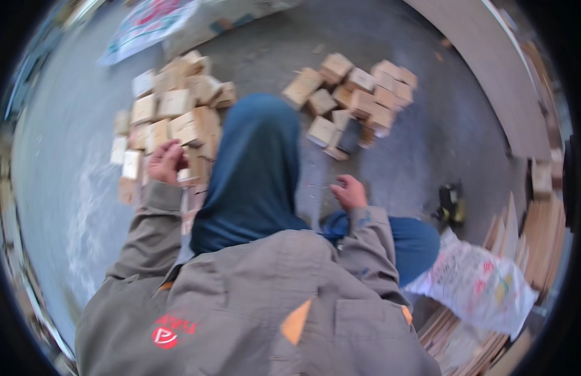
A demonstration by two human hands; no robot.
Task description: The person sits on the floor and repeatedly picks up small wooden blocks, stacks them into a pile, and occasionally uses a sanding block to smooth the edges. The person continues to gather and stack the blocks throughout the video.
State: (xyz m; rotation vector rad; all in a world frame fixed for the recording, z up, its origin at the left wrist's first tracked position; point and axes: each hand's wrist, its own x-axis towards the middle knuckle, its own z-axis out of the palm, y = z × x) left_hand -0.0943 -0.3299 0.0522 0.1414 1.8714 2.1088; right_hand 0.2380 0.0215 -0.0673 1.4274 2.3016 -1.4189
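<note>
My left hand is at the near side of the left pile of wooden blocks, its fingers curled together beside a pale block. Whatever those fingers pinch, if anything, is too blurred to name. Over the grey floor, to the right of my raised knee in blue cloth, my right hand is held with bent fingers. A faint thin line shows near its fingertips, and I cannot make out what it is. Neither hand touches the right pile of blocks, which has a dark grey piece at its near side.
A black and yellow power tool lies on the floor to the right. Closer to me is a white printed plastic bag beside stacked wooden boards. More bags lie at the far left. A long wide panel borders the right side.
</note>
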